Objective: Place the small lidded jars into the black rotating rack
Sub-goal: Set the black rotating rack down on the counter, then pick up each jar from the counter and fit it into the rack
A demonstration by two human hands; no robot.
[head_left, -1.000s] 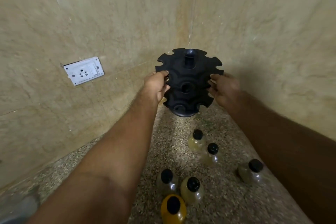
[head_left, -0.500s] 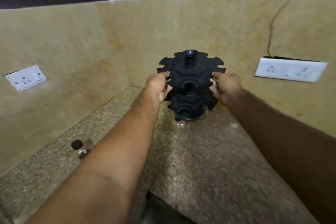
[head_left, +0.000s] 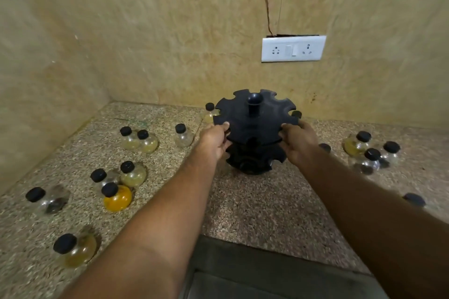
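Squarely, rack (head_left: 268, 115) between left hand (head_left: 215, 140), right hand (head_left: 300, 143)

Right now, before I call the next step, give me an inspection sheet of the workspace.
Surface: speckled granite counter, set in a corner.
Job's things: black rack upright at centre, no jar seen in its slots; black-lidded jars on the left and jars on the right stand loose on the counter.
Clutter: nothing seen.
Hands: left hand and right hand each grip the rack's upper tier, on opposite edges.
Cables: thin wire runs upward from the socket plate.
Surroundings: beige stone walls; white socket plate right of centre.
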